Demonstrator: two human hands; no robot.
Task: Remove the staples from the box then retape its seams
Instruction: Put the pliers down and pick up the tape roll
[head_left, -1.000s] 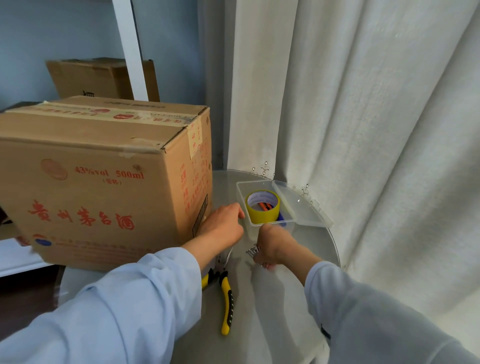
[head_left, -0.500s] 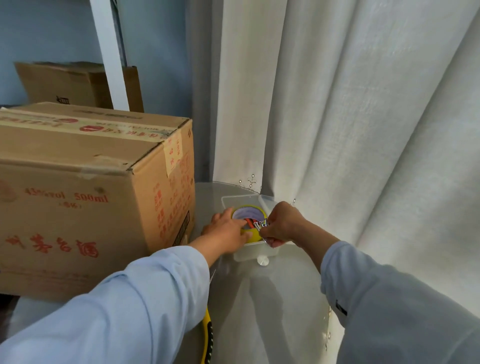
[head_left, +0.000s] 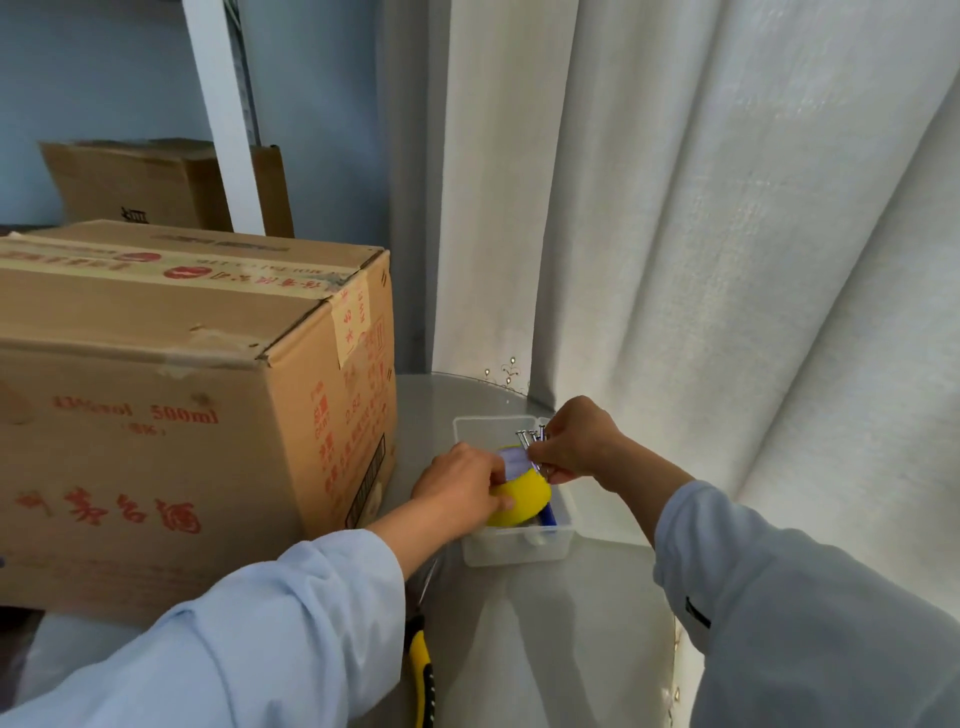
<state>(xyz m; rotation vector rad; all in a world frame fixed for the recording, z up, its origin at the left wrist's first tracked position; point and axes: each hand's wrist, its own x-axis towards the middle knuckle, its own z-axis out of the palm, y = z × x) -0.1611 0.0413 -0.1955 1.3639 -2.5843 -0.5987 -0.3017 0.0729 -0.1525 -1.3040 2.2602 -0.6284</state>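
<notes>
Head view: cardboard box (head_left: 171, 405) stands on glass table (head_left: 545, 623), left of clear plastic tray (head_left: 519, 545). Left hand (head_left: 460, 486) grips yellow tape roll (head_left: 522, 499) over tray. Right hand (head_left: 579, 441) pinches metal staples (head_left: 530, 439) above tray.

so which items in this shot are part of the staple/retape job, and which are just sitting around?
Job:
- big cardboard box
- yellow tape roll, gripped by left hand
- pulled staples, pinched by right hand
- yellow-handled pliers
- clear plastic bin

Lying about:
- second cardboard box behind
- white curtain
</notes>
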